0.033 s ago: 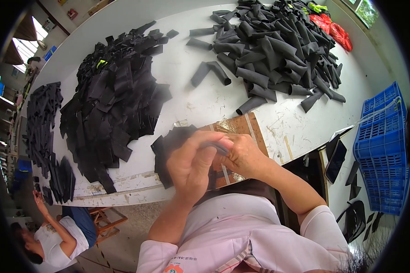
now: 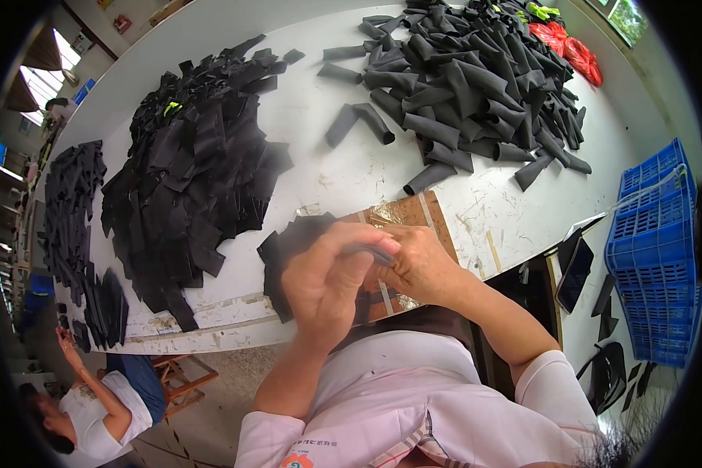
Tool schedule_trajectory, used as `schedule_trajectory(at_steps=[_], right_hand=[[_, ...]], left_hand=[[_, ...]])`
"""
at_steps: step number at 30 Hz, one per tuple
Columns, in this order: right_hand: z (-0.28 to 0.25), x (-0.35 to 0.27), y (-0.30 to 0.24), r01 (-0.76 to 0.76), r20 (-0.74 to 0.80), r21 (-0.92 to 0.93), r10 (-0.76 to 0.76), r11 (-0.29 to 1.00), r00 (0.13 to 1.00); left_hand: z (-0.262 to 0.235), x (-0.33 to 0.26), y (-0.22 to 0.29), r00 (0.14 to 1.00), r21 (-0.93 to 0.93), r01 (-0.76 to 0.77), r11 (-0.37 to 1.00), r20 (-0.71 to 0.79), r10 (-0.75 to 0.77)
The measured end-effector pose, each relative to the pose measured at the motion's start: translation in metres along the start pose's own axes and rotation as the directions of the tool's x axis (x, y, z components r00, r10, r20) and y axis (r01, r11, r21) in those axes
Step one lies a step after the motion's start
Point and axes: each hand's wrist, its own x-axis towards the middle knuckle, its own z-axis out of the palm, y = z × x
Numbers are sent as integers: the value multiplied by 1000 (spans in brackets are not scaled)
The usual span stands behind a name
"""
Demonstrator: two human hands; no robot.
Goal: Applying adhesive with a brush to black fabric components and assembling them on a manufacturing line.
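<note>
Close together above the table's front edge, my left hand (image 2: 320, 279) and my right hand (image 2: 420, 261) both have their fingers closed on one dark grey piece of sheet material (image 2: 373, 253). Only a curved edge of it shows between the fingers; the rest is hidden. Below them lies a brown board (image 2: 433, 218) with pale strips. Beside my left hand, a small stack of flat black pieces (image 2: 277, 269) rests on the table. Beyond my hands to the right is a big heap of rolled dark grey tubes (image 2: 452, 101), with two touching tubes (image 2: 359, 125) apart from it.
A large pile of flat black pieces (image 2: 195, 171) covers the left of the white table (image 2: 312, 171), with another pile (image 2: 70, 195) farther left. Red plastic bags (image 2: 577, 58) lie at the far right. Blue crates (image 2: 654, 257) and a tablet (image 2: 576, 274) stand right. Another person (image 2: 101, 405) sits lower left.
</note>
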Motion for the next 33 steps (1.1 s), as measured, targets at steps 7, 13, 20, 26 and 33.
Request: schedule_trajectory(at_steps=[7, 13, 20, 26, 33], right_hand=[[20, -10, 16, 39, -76, 243, -21, 969, 997], [-3, 3, 1, 2, 77, -64, 3, 998, 997], [-23, 18, -22, 27, 140, -153, -5, 988, 990], [-31, 26, -31, 48, 186, -234, -3, 971, 983], [-1, 10, -8, -36, 80, -144, 48, 989, 996]], left_hand=[[-10, 3, 6, 986, 300, 101, 948, 96, -136], [-5, 0, 11, 993, 47, -80, 996, -79, 83], [-10, 4, 20, 980, -187, -56, 981, -196, 19], [-24, 5, 18, 993, -125, -65, 990, -109, 51], [-32, -7, 4, 989, -214, 32, 976, -132, -61]])
